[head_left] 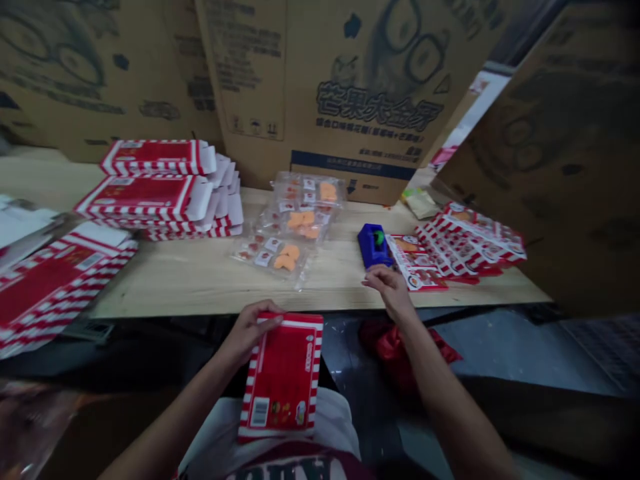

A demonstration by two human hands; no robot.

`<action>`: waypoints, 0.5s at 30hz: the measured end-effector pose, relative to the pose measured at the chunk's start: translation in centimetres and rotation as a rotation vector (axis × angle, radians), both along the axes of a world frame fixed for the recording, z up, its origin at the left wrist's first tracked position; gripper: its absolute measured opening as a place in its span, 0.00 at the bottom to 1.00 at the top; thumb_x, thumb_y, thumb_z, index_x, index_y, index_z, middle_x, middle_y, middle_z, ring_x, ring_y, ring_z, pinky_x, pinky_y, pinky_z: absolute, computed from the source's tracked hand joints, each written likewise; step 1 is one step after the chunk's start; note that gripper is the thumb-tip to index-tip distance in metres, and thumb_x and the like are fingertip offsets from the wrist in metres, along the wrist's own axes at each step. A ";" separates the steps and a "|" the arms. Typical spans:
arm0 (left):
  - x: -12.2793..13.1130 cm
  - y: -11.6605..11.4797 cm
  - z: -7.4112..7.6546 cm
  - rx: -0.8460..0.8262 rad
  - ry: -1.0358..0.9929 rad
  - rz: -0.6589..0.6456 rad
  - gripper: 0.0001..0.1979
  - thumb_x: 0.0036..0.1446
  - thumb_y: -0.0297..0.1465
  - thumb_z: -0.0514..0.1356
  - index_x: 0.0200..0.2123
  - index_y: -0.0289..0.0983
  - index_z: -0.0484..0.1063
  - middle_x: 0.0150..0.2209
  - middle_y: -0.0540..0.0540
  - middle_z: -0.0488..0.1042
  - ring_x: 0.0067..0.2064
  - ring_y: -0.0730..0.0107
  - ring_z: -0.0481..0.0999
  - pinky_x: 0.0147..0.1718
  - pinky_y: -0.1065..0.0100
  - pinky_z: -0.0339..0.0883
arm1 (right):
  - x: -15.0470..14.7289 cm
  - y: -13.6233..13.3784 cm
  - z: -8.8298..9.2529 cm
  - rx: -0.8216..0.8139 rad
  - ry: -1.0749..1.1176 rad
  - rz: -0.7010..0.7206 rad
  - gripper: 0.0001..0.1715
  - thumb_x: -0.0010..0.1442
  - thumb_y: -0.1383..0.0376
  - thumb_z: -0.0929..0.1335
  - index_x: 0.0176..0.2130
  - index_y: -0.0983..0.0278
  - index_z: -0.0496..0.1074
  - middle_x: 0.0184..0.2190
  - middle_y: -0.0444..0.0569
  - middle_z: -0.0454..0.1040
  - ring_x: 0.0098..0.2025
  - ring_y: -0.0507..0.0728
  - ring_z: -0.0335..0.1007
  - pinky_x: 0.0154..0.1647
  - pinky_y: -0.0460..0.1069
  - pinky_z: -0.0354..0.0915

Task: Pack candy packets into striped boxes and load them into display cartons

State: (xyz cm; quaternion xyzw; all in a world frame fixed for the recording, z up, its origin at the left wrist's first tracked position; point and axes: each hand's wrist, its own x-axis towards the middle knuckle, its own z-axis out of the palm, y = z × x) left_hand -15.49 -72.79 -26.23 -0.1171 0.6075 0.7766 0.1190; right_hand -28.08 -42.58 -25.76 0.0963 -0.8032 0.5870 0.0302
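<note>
My left hand (255, 329) grips the upper left edge of a red box with white-striped borders (285, 377), thumb on its face. The box is tilted over my lap, its barcode low on the left. Over the table's front edge, my right hand (389, 285) has thumb and fingers pinched together just in front of a blue tape dispenser (373, 245) with a green core. Whatever lies in that pinch is too small to make out.
Open red-and-white boxes (155, 193) are stacked at the left, with more boxes (65, 280) nearer. Clear packets with orange pieces (287, 257) lie mid-table. Printed red packs (465, 243) fan out on the right. Large cardboard cartons (350, 80) wall off the back.
</note>
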 end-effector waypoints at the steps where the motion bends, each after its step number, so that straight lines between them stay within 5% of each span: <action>1: -0.3 0.3 0.1 0.003 0.000 -0.013 0.15 0.41 0.38 0.71 0.28 0.34 0.73 0.25 0.52 0.73 0.27 0.73 0.71 0.29 0.72 0.64 | 0.4 -1.5 1.5 0.060 -0.029 0.248 0.17 0.56 0.53 0.69 0.26 0.64 0.71 0.33 0.47 0.69 0.37 0.55 0.66 0.40 0.50 0.65; 4: -1.0 1.3 0.1 0.012 0.021 -0.066 0.16 0.41 0.38 0.71 0.27 0.34 0.72 0.25 0.52 0.72 0.26 0.74 0.70 0.29 0.72 0.63 | 1.5 -6.3 5.7 0.316 -0.015 0.940 0.17 0.62 0.56 0.67 0.29 0.66 0.71 0.32 0.47 0.69 0.35 0.53 0.66 0.39 0.48 0.62; 6: -1.2 1.8 0.0 0.020 0.044 -0.099 0.15 0.42 0.37 0.70 0.27 0.34 0.71 0.26 0.51 0.72 0.27 0.74 0.70 0.29 0.72 0.62 | 2.0 -9.0 7.4 0.530 0.090 1.142 0.16 0.64 0.58 0.66 0.30 0.66 0.71 0.31 0.47 0.69 0.34 0.53 0.64 0.39 0.48 0.61; 11: -0.9 2.1 -0.1 -0.015 0.134 -0.112 0.13 0.45 0.37 0.68 0.26 0.34 0.71 0.26 0.51 0.72 0.28 0.74 0.68 0.30 0.72 0.60 | 2.3 -11.6 7.8 0.972 0.156 1.129 0.16 0.61 0.57 0.70 0.30 0.67 0.72 0.31 0.49 0.70 0.35 0.55 0.65 0.38 0.47 0.58; 15: -0.4 2.0 0.3 -0.070 0.166 -0.091 0.12 0.46 0.37 0.67 0.27 0.34 0.72 0.28 0.50 0.72 0.31 0.72 0.69 0.32 0.71 0.61 | 1.5 -11.2 6.7 0.935 0.005 0.978 0.20 0.52 0.52 0.75 0.30 0.67 0.72 0.29 0.47 0.71 0.33 0.54 0.66 0.34 0.46 0.58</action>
